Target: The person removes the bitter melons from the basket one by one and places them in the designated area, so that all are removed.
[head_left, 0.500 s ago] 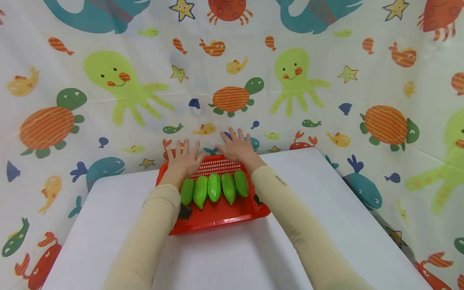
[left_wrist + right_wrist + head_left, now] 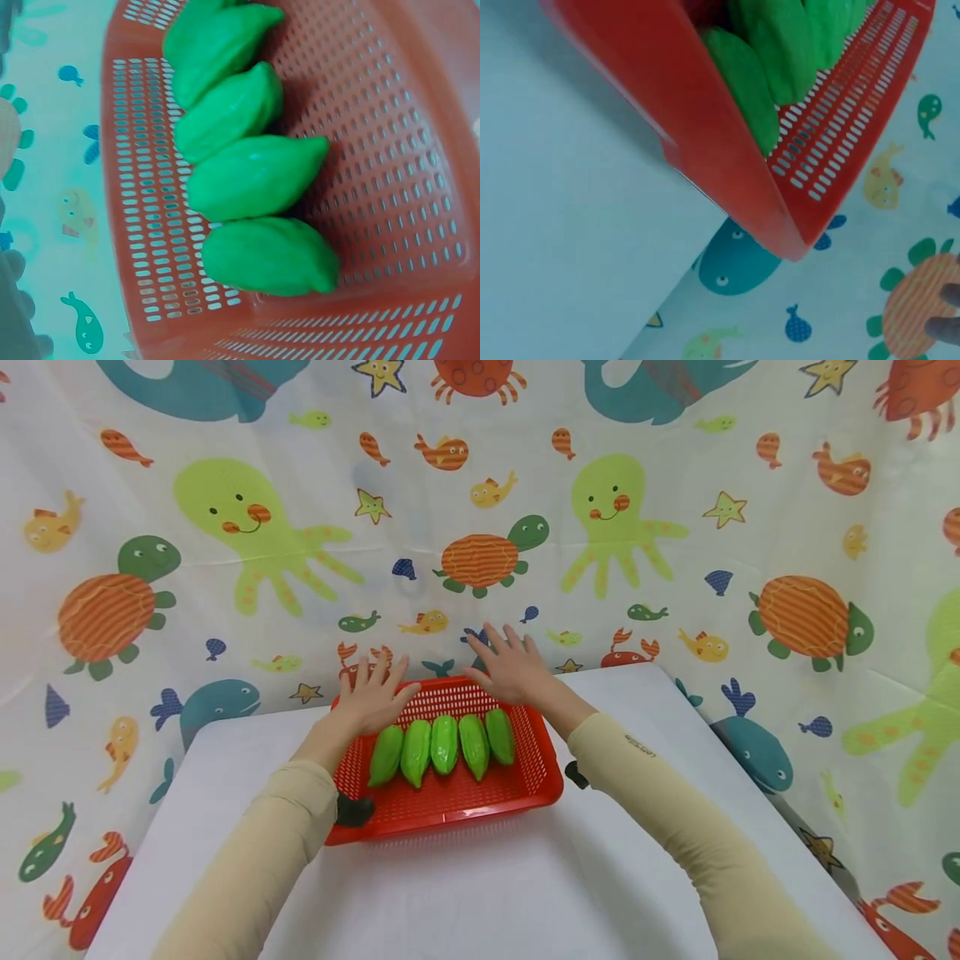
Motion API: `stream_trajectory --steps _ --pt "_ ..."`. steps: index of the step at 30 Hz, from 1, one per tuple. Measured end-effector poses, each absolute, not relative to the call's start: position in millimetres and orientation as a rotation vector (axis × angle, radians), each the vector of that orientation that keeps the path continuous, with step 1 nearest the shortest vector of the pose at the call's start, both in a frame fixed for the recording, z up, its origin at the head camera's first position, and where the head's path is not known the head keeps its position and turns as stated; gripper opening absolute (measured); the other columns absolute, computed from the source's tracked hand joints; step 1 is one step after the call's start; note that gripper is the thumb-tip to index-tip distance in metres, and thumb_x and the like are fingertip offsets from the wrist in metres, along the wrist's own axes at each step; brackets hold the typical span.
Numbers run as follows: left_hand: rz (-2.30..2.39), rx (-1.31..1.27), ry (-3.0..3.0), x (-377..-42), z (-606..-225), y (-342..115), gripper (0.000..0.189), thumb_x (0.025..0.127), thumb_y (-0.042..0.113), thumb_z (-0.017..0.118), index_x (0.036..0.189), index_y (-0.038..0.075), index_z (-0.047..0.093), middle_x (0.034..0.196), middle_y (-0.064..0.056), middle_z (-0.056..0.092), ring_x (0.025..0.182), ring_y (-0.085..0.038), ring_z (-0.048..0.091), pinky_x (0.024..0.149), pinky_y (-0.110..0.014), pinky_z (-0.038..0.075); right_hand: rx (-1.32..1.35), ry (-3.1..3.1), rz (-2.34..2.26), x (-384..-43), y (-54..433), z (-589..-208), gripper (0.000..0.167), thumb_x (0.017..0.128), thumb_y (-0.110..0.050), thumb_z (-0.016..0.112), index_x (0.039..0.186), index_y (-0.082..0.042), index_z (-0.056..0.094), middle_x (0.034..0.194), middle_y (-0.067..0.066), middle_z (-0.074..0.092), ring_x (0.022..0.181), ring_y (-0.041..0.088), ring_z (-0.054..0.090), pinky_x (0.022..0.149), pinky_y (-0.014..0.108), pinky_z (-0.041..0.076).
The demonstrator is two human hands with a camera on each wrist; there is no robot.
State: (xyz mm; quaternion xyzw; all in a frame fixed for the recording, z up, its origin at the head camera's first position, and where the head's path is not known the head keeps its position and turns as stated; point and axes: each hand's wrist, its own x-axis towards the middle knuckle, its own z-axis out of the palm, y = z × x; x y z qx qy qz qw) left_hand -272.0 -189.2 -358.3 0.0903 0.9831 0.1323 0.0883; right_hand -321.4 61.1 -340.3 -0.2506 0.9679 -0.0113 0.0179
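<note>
Where the green fruits lie: five side by side inside the red basket, along its far wall, pointed ends toward its near wall.
Red basket: slotted walls, upright on the white table.
Left hand: above basket's far left corner, fingers straight and spread; whether it touches the rim, cannot tell.
Right hand: at basket's far right corner, fingers straight and spread, apart from the left hand; contact with the rim, cannot tell.
Beige sleeves: reaching in from basket's near left and near right.
Sea-animal cloth: hanging behind basket.
</note>
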Motion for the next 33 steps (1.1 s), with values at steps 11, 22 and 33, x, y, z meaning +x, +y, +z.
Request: stream_trajectory --steps 11,22,33 --pt "0.784 0.551 2.824 -241 -351 -209 0.081 0.097 0.047 0.056 0.156 0.006 0.017 0.161 -0.022 0.007 0.146 -0.046 0.000 0.111 -0.066 0.011 -0.986 3.024 -0.198 -297 74 -345 0.069 0.101 -0.054 0.038 0.156 -0.016 0.024 0.160 0.012 0.023 0.145 0.036 0.023 0.114 0.057 0.020" --pt "1.007 0.470 2.810 -197 -380 -236 0.071 0.089 0.042 0.069 0.148 0.013 0.041 0.147 -0.017 0.044 0.133 -0.041 0.040 0.095 -0.059 0.045 -1.018 2.993 -0.354 -291 76 -347 0.067 0.102 -0.050 0.040 0.156 -0.015 0.025 0.159 0.011 0.027 0.144 0.034 0.026 0.115 0.054 0.021" --pt "1.228 0.288 2.881 -169 -405 -272 0.057 0.093 0.041 0.065 0.140 0.012 0.052 0.138 -0.015 0.050 0.126 -0.043 0.044 0.086 -0.057 0.051 -1.011 2.946 -0.523 -290 69 -345 0.063 0.102 -0.048 0.041 0.155 -0.015 0.028 0.158 0.008 0.029 0.144 0.030 0.027 0.115 0.051 0.023"
